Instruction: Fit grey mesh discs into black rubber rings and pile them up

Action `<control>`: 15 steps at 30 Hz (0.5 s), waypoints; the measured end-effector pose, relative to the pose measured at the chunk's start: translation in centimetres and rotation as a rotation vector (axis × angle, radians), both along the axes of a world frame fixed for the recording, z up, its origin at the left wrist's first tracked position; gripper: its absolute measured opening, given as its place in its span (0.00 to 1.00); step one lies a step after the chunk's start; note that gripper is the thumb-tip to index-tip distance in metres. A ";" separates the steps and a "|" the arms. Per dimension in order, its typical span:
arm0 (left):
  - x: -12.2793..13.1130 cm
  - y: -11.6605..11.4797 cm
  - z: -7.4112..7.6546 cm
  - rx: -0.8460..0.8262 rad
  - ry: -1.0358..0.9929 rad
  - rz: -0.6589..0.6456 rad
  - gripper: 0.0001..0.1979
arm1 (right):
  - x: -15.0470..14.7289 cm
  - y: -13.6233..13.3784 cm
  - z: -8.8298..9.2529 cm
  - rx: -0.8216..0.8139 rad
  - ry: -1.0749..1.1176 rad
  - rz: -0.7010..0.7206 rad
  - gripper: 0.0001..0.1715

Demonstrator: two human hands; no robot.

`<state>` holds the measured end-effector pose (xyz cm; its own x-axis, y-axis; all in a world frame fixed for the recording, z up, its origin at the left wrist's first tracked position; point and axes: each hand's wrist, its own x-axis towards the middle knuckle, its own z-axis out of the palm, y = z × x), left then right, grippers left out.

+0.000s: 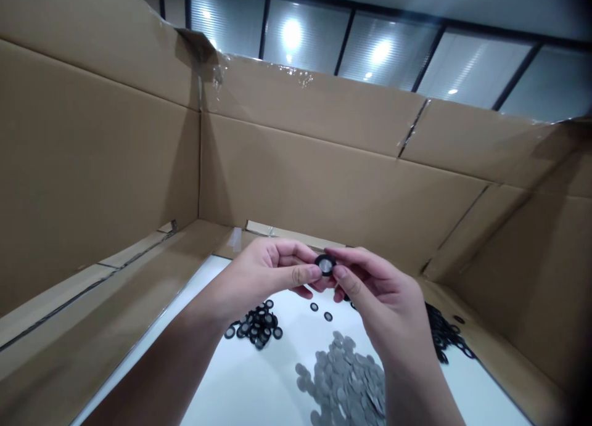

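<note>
Between my two hands is a small black ring with a grey mesh disc in its middle, a filter washer (pixel 325 264), held up above the white board. My left hand (pixel 277 269) pinches its left edge between thumb and fingers. On the other side, my right hand (pixel 370 281) grips the right edge with thumb and forefinger. Below my left hand lies a pile of black rings with grey centres (pixel 256 326). A heap of loose grey discs (pixel 346 383) spreads near my right forearm, which hides part of it.
Black rings (pixel 446 333) are piled at the right, partly behind my right hand. Two single ringed discs (pixel 328 316) lie on the white board (pixel 222 389) in the middle. Tall cardboard walls (pixel 300 161) enclose the board at the left, back and right.
</note>
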<state>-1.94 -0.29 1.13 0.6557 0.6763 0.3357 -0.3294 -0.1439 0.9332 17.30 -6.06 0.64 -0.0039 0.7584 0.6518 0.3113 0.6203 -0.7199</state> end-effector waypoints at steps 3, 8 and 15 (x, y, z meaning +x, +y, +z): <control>0.1 0.0 0.0 0.004 -0.002 0.066 0.06 | -0.1 -0.2 -0.1 0.021 0.009 -0.038 0.09; 0.7 -0.3 -0.3 0.147 -0.073 0.256 0.04 | -0.2 -0.3 -0.1 0.110 -0.038 -0.060 0.10; 1.0 -0.3 -1.1 0.547 -0.093 0.505 0.03 | -0.2 -0.4 0.0 0.175 -0.066 -0.071 0.09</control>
